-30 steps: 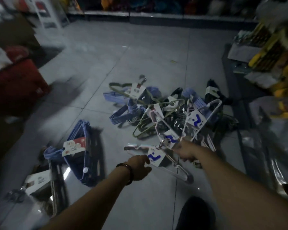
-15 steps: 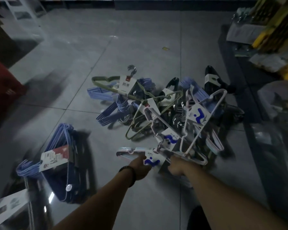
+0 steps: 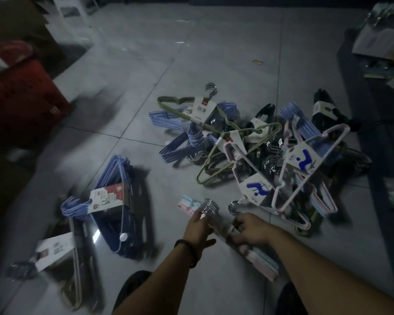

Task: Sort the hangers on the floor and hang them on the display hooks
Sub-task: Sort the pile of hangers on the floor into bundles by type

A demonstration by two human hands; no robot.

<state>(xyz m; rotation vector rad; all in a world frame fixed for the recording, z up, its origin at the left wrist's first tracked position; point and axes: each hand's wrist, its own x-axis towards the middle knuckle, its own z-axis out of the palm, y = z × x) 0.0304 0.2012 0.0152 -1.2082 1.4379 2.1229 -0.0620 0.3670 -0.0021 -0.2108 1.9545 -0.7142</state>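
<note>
Both hands worked at a pastel hanger bundle (image 3: 263, 261) lying on the tiled floor (image 3: 225, 53), lower centre of the frame.
The right hand (image 3: 250, 231) gripped the bundle's middle with curled fingers. The left hand (image 3: 198, 227) lay with fingers stretched flat against its chrome hooks (image 3: 208, 206), thumb splayed, gripping nothing. Just above, centre right, sat the tangled hanger pile (image 3: 255, 146). A tagged blue hanger bundle (image 3: 121, 201) lay at lower left, and a red crate (image 3: 21, 98) stood at the left edge.
</note>
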